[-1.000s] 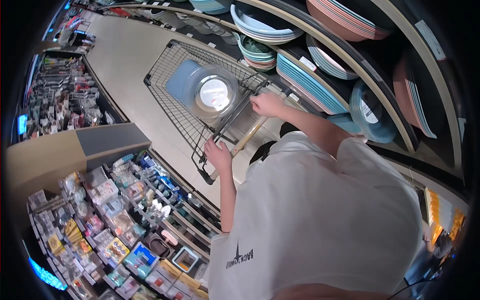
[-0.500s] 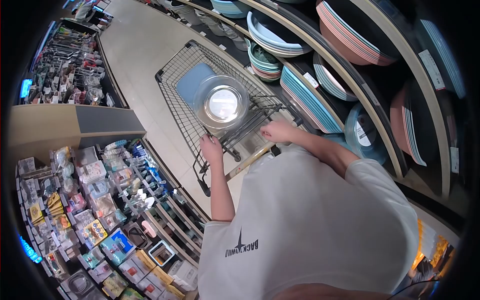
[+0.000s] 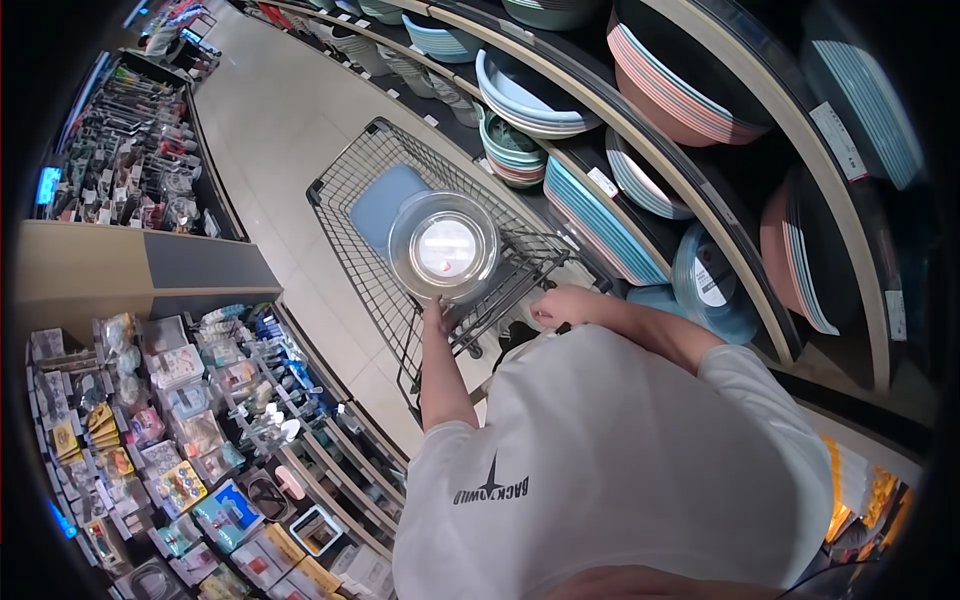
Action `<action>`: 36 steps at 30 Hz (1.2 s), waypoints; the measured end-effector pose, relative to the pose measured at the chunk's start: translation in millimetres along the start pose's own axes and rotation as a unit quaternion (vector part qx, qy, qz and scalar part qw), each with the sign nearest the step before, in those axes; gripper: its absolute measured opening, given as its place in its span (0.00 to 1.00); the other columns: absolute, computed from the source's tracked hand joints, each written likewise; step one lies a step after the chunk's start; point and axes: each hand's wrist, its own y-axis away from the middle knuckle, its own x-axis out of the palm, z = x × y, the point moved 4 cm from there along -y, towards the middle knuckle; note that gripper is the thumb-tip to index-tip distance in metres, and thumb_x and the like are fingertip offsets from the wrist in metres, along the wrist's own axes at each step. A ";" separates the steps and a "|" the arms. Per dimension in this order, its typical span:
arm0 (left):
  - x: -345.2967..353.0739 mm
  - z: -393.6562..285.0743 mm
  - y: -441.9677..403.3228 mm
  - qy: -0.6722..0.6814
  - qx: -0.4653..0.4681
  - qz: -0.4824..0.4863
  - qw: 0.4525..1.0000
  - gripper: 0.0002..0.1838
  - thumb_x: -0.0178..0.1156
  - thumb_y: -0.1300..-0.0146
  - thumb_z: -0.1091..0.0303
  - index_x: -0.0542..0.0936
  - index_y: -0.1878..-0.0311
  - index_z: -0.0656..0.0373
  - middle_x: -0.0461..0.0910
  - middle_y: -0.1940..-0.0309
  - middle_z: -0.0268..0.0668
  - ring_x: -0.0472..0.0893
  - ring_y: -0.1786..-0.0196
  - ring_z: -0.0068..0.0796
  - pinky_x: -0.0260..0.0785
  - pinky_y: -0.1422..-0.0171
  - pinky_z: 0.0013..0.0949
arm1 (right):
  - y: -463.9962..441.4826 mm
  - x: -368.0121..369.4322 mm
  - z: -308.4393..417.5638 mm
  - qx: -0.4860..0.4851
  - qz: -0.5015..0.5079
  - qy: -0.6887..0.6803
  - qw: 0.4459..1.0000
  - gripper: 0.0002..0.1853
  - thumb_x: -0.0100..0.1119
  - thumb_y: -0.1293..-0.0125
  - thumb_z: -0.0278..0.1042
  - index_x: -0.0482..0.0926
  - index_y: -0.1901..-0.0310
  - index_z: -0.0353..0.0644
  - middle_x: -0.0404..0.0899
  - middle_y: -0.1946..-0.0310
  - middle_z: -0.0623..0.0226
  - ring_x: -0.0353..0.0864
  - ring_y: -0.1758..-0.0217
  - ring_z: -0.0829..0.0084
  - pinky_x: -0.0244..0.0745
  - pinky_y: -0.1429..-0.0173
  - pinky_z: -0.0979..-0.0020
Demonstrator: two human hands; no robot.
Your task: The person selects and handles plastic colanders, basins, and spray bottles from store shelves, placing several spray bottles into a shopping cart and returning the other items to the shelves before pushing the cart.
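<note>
A wire shopping cart (image 3: 345, 240) stands in front of me. In it lie a clear round basin (image 3: 400, 240) with a white round label (image 3: 445, 248) and a flat light-blue item (image 3: 385, 205) partly under the basin. My left hand (image 3: 437, 317) is at the near rim of the basin, with its fingers stretched toward it. Whether they touch the basin I cannot tell. My right hand (image 3: 562, 307) is curled closed beside the cart's near right corner. What it holds, if anything, is hidden. My body covers the cart's handle.
Shelves on the right hold stacked blue tubs (image 3: 605, 225), pink and white basins (image 3: 670, 90) and a clear blue bowl (image 3: 710, 265). On the left, a rack (image 3: 200, 420) carries small packaged goods. A pale tiled floor (image 3: 290, 130) runs between them.
The cart and the basin sit lower in view. My left hand has moved from the cart's side toward the basin's near rim. My right hand remains curled, slightly lower and to the right.
</note>
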 end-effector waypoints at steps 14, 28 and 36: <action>29.6 -3.9 28.4 -0.042 -0.043 0.032 0.998 0.48 0.62 0.27 0.47 0.51 0.17 0.64 0.53 0.17 0.49 0.61 0.19 0.54 0.71 0.27 0.56 | 5.5 8.3 -14.4 0.020 -0.016 0.014 1.000 0.13 0.53 0.30 0.45 0.85 0.56 0.50 0.87 0.66 0.56 0.86 0.60 0.47 0.80 0.55 0.46; 29.7 -24.7 0.9 0.085 0.027 0.096 0.991 0.14 0.65 0.27 0.55 0.78 0.50 0.53 0.80 0.61 0.30 0.81 0.58 0.27 0.77 0.52 0.40 | -0.4 9.7 -17.9 0.028 -0.009 0.030 0.999 0.15 0.54 0.30 0.47 0.86 0.54 0.50 0.89 0.59 0.57 0.87 0.54 0.48 0.82 0.51 0.48; 45.2 -53.2 110.5 0.094 0.212 -0.037 0.972 0.06 0.62 0.32 0.69 0.77 0.54 0.57 0.81 0.69 0.33 0.83 0.66 0.27 0.76 0.62 0.34 | -3.0 9.7 -19.8 0.040 -0.042 -0.025 0.998 0.15 0.53 0.27 0.45 0.85 0.51 0.48 0.89 0.60 0.58 0.89 0.55 0.55 0.82 0.53 0.52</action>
